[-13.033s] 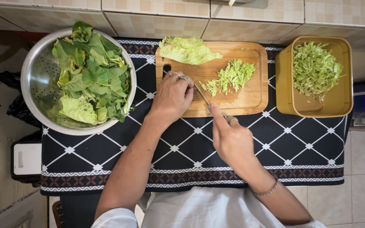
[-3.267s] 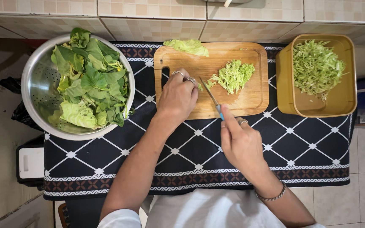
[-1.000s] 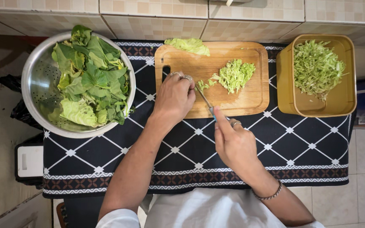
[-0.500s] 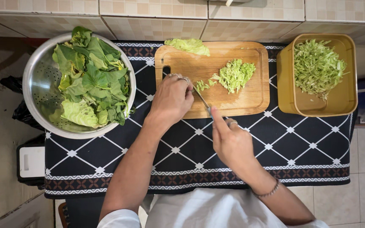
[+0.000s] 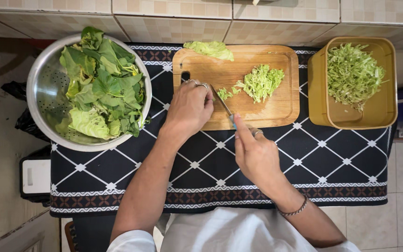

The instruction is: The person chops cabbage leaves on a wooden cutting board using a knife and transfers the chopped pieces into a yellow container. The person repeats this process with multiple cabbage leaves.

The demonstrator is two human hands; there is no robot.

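Cutting board (image 5: 276,105) on the tablecloth (image 5: 332,158), colander (image 5: 47,88) to its left, tub (image 5: 378,114) right.

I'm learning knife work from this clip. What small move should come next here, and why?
Probably one more thin cut: the left hand presses the last of the leaf roll flat on the cutting board, and the knife in the right hand sits right beside its fingertips, with the shredded pile just past the blade.

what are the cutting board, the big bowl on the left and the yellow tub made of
Cutting board: looks like wood, matte, with visible grain and a warm brown tone. Big bowl: metal, probably stainless steel, shiny grey with small drain holes like a colander. Yellow tub: likely plastic, smooth and evenly coloured, though the look leaves it open.
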